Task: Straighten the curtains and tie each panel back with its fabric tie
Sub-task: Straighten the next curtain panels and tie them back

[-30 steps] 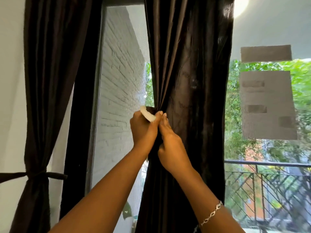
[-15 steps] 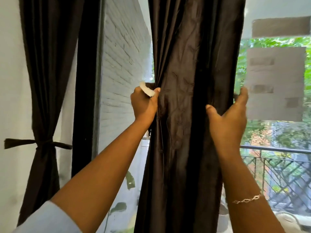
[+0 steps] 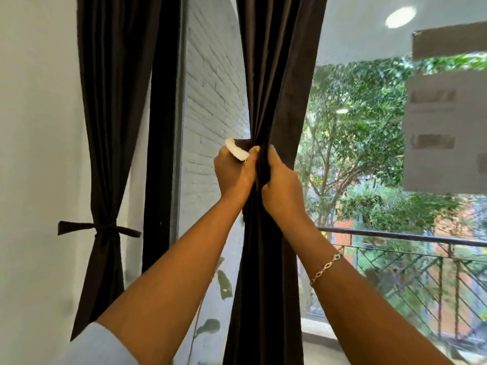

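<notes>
A dark brown curtain panel (image 3: 274, 75) hangs in the middle of the window, pinched into a narrow waist. My left hand (image 3: 233, 175) grips its left side and also holds the dark fabric tie (image 3: 243, 144), whose white tab (image 3: 237, 151) sticks out above my thumb. My right hand (image 3: 280, 188) is clenched on the gathered folds just right of the left hand, the two hands almost touching. A second dark panel (image 3: 113, 101) hangs at the left against the wall, bound at its waist by a knotted fabric tie (image 3: 105, 229).
A dark window frame post (image 3: 163, 127) stands between the two panels. Behind the glass are a white brick wall (image 3: 210, 101), trees and a metal balcony railing (image 3: 395, 237). Grey paper patches (image 3: 445, 133) are stuck on the glass at the right.
My right hand has come back from the curtain's right edge to the middle, bunching the panel narrow beside my left hand. The view has shifted slightly.
</notes>
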